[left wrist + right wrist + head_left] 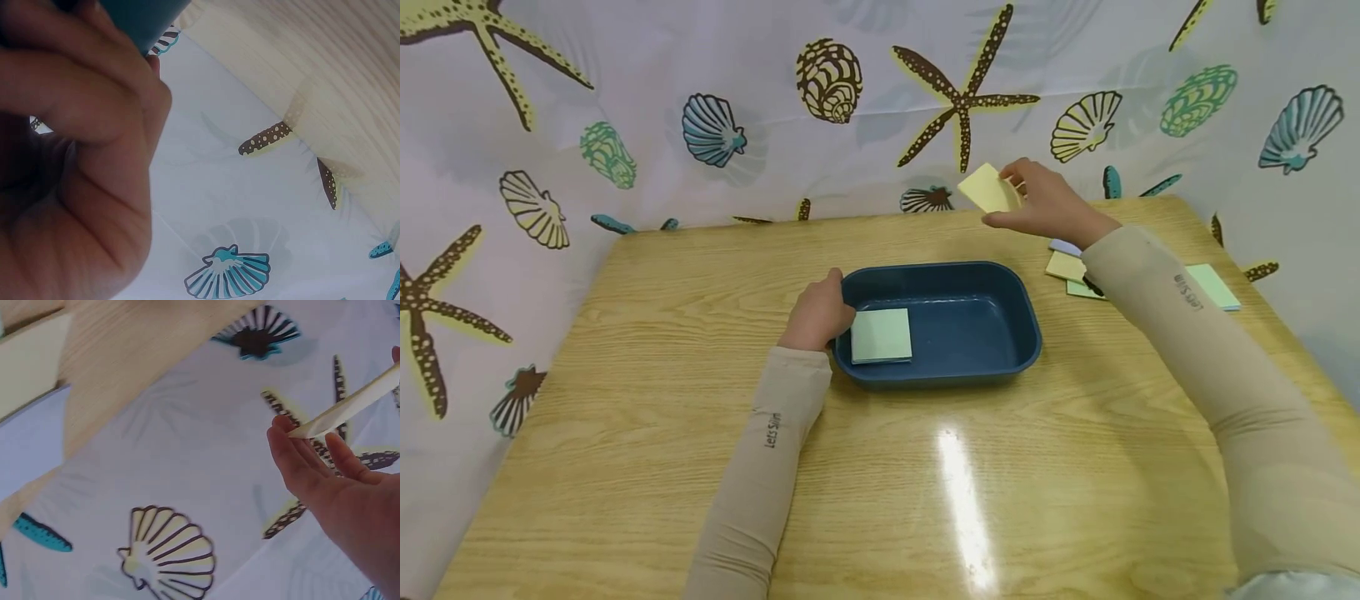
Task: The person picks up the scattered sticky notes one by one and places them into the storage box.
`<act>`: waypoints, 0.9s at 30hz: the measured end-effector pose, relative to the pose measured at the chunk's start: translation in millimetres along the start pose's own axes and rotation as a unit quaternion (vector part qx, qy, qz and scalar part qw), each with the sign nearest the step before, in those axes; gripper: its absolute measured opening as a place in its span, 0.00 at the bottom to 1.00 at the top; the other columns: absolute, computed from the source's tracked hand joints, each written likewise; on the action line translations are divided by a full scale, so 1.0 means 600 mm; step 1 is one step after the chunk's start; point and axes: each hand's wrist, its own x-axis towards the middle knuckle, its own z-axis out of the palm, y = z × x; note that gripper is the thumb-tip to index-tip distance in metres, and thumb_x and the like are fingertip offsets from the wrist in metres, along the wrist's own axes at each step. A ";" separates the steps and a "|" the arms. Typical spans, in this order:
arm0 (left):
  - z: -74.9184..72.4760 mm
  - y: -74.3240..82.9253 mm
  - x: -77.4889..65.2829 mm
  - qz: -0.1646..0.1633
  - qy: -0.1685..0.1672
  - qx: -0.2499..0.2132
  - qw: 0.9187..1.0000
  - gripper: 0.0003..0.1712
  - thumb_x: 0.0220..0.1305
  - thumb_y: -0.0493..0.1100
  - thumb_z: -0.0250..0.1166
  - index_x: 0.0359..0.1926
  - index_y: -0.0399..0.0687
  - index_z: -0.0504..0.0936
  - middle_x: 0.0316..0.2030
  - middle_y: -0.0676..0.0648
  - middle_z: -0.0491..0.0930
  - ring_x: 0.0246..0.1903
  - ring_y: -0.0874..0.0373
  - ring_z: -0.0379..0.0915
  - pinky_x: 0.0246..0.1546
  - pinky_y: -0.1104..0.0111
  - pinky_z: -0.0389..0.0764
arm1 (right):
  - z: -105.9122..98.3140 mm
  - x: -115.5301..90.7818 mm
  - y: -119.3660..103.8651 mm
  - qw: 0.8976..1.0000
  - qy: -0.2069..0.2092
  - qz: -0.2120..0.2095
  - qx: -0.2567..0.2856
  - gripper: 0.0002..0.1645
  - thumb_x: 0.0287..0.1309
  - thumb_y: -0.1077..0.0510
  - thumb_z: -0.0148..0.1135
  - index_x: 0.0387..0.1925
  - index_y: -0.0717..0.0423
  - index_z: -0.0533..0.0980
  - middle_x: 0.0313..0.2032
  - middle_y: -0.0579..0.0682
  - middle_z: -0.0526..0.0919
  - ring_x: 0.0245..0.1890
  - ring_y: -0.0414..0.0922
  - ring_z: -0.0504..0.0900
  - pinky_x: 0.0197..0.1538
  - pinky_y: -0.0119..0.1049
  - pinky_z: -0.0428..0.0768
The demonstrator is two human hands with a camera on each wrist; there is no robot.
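Observation:
My left hand (820,313) grips the left rim of a dark blue plastic tub (977,333); in the left wrist view its curled fingers (106,106) fill the left side, with a corner of the tub (153,19) above. A pad of pale green sticky notes (882,335) lies flat in the tub's left end. Up beyond the tub's far right corner, my right hand (1043,200) pinches a pad of yellow sticky notes (991,188), tilted in the air. The right wrist view shows that yellow pad (356,406) edge-on between thumb and fingers.
Several more sticky note pads lie right of the tub: a yellow one (1066,267), a lilac one (1064,247) and green ones, one (1213,287) beyond the right forearm, which partly covers the group. A shell-patterned cloth (760,167) hangs behind the wooden table (685,350).

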 end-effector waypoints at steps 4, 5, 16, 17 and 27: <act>-0.002 0.000 -0.003 0.002 -0.001 -0.001 1.000 0.35 0.66 0.36 0.55 0.72 0.40 0.54 0.58 0.32 0.71 0.39 0.44 0.75 0.20 0.65 0.76 | 0.015 -0.015 -0.057 0.997 -0.025 -0.067 0.021 0.46 0.51 0.48 0.70 0.65 0.63 0.60 0.61 0.64 0.67 0.60 0.60 0.67 0.60 0.55 0.67; -0.002 0.001 -0.004 0.002 -0.002 -0.002 1.000 0.35 0.66 0.36 0.55 0.72 0.40 0.54 0.58 0.32 0.71 0.39 0.44 0.75 0.20 0.65 0.76 | 0.019 -0.019 -0.070 0.996 -0.035 -0.083 0.019 0.45 0.50 0.48 0.71 0.64 0.62 0.62 0.60 0.63 0.68 0.60 0.59 0.68 0.60 0.54 0.67; -0.003 -0.001 0.001 0.016 0.006 0.014 1.000 0.35 0.65 0.36 0.55 0.71 0.38 0.55 0.55 0.32 0.73 0.40 0.44 0.75 0.28 0.63 0.78 | 0.078 -0.050 -0.159 0.965 -0.167 -0.185 -0.083 0.42 0.47 0.48 0.74 0.60 0.63 0.68 0.56 0.58 0.73 0.52 0.53 0.71 0.54 0.46 0.70; -0.004 -0.002 0.001 0.018 0.006 0.014 1.000 0.35 0.65 0.36 0.55 0.71 0.38 0.55 0.55 0.32 0.73 0.39 0.44 0.75 0.27 0.63 0.77 | 0.085 -0.049 -0.163 0.961 -0.177 -0.190 -0.094 0.41 0.47 0.49 0.74 0.59 0.64 0.68 0.55 0.58 0.73 0.50 0.52 0.71 0.53 0.46 0.70; -0.005 -0.004 0.002 0.018 -0.013 -0.001 1.000 0.36 0.65 0.35 0.53 0.72 0.39 0.52 0.51 0.31 0.75 0.23 0.48 0.72 0.17 0.65 0.72 | 0.164 -0.041 -0.203 0.926 -0.259 -0.196 -0.195 0.32 0.51 0.55 0.71 0.52 0.65 0.68 0.47 0.60 0.72 0.42 0.53 0.71 0.47 0.45 0.73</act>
